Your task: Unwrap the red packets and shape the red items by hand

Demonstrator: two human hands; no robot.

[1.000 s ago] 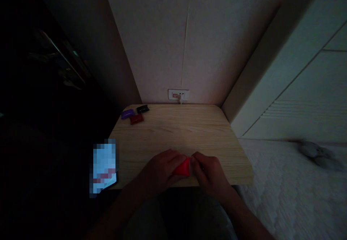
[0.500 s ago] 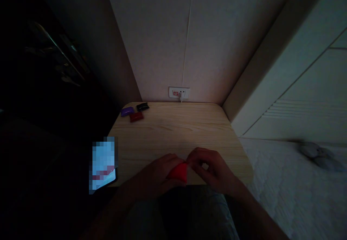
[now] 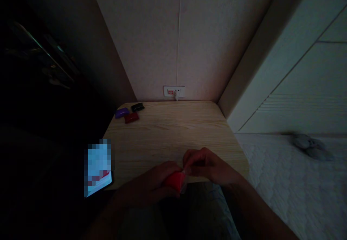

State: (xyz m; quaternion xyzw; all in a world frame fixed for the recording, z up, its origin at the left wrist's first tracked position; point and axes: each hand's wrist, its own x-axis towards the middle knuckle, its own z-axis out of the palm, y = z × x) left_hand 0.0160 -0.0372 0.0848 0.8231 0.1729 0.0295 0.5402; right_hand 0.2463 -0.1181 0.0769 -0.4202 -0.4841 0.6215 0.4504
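My left hand [image 3: 153, 184] is closed around a small bright red packet [image 3: 175, 180] at the front edge of the wooden table. Clear plastic film [image 3: 183, 186] shows at the packet's right end. With thumb and forefinger my right hand [image 3: 204, 164] pinches the upper right corner of this film. Part of the packet is hidden under the left fingers. In the table's far left corner lie a purple packet [image 3: 121, 113], a black packet [image 3: 138, 107] and a dark red packet [image 3: 131, 118], close together.
A phone or tablet with a lit, blurred-out screen [image 3: 99, 167] is at the table's left edge. On the wall behind the table [image 3: 187, 124] is a socket [image 3: 174, 91] with a plug in it. A white quilted surface [image 3: 282, 182] bearing a grey object [image 3: 309, 146] lies right.
The view has shifted slightly, so the table appears further left. More clear film shows at the packet's right end, and the right hand's fingers have closed in on its corner.
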